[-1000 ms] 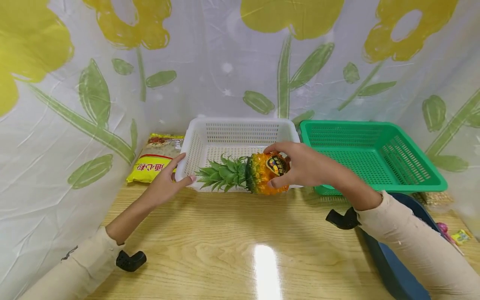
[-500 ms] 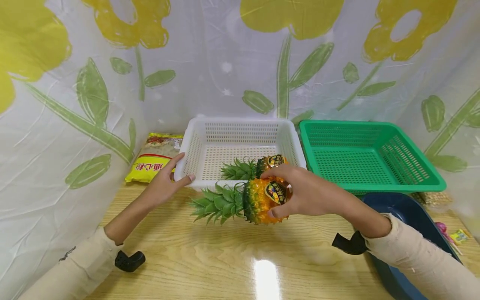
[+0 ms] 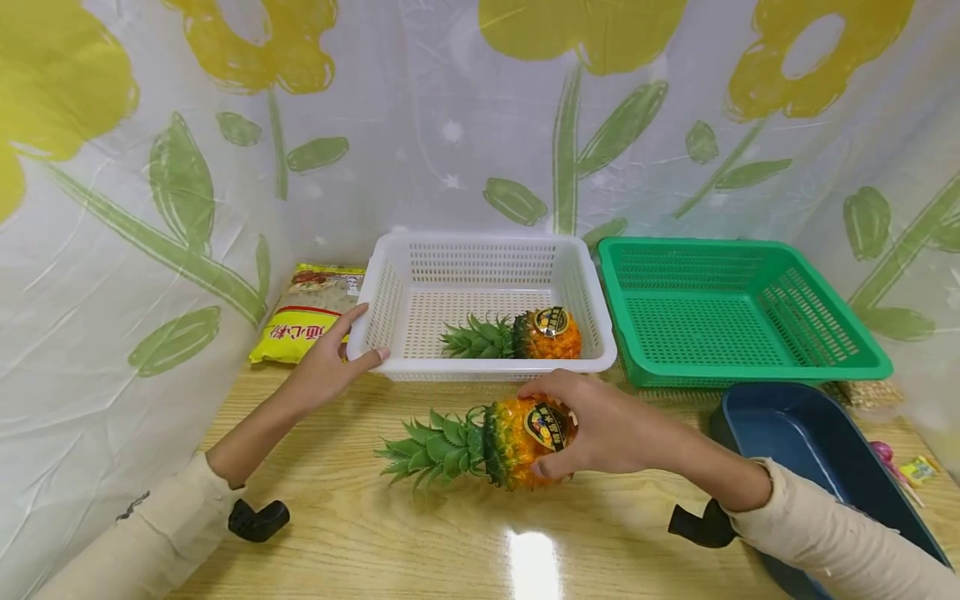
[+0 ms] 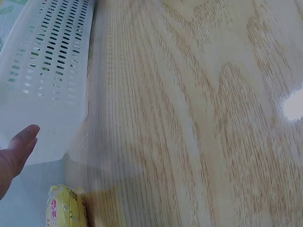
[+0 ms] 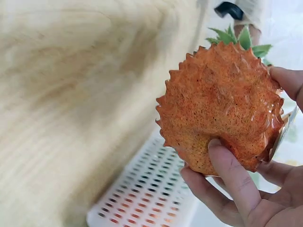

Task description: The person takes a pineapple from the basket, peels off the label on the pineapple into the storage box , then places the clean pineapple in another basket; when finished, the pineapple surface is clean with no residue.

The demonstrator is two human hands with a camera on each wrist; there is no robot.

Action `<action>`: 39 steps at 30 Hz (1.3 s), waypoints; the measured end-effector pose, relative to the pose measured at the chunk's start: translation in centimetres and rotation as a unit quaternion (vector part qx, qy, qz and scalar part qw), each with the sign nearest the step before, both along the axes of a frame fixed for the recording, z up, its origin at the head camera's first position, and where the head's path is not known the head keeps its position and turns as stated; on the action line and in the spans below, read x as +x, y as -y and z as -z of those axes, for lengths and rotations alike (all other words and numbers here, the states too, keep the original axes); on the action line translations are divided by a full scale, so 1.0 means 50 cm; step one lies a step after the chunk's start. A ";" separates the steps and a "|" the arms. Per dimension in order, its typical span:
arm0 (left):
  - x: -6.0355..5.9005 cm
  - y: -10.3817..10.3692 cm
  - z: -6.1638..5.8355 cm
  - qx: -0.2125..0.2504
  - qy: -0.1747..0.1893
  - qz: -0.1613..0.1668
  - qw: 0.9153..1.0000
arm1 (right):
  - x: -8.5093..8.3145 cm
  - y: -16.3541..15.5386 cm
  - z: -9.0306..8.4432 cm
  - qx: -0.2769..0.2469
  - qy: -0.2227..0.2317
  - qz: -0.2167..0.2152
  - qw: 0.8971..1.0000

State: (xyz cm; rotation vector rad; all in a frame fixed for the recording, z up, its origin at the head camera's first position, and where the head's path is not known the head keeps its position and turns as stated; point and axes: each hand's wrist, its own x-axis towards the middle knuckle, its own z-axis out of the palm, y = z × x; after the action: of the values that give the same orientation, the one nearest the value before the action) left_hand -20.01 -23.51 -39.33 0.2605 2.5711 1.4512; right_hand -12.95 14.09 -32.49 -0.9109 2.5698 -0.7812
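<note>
The right hand (image 3: pixel 611 433) is gripping the pineapple (image 3: pixel 495 437) by its base — long axis lying sideways, crown pointing left — while the left hand (image 3: pixel 330 362) is clasping the basket (image 3: pixel 480 367) corner.

bright, even light; glare on table (image 3: pixel 534 546); wrist views blurred.

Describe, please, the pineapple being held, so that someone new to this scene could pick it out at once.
Start at the white basket at the back of the wooden table. Just in front of its near rim, the right hand grips a pineapple on its side, leaves pointing left. The other pineapple lies inside the basket with no hand on it; this one is outside it, over the bare wood.
</note>
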 end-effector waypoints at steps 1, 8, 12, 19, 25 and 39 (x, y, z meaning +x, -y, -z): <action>0.000 0.000 0.000 0.001 0.000 0.000 1.000 | 0.002 0.001 0.005 0.001 -0.003 0.000 1.000; -0.004 -0.004 0.003 0.008 -0.002 0.001 1.000 | 0.014 0.000 0.038 0.010 0.005 0.031 0.999; -0.004 -0.006 0.005 0.003 -0.002 0.001 1.000 | 0.018 -0.002 0.057 0.005 0.017 0.039 0.999; -0.005 -0.010 0.005 0.009 -0.004 0.003 1.000 | 0.015 -0.003 0.081 0.002 0.021 0.038 0.999; -0.003 -0.009 0.002 0.008 -0.001 0.005 1.000 | 0.014 -0.002 0.094 0.008 0.018 0.044 0.999; 0.020 -0.008 -0.012 -0.024 -0.048 -0.048 0.997 | 0.009 0.011 0.093 0.021 0.033 0.045 0.998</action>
State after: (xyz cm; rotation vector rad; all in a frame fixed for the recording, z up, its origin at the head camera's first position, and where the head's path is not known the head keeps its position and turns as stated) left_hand -19.01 -23.12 -38.71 0.2080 2.7269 1.4388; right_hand -12.47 13.54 -37.16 -0.7487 2.5748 -0.7647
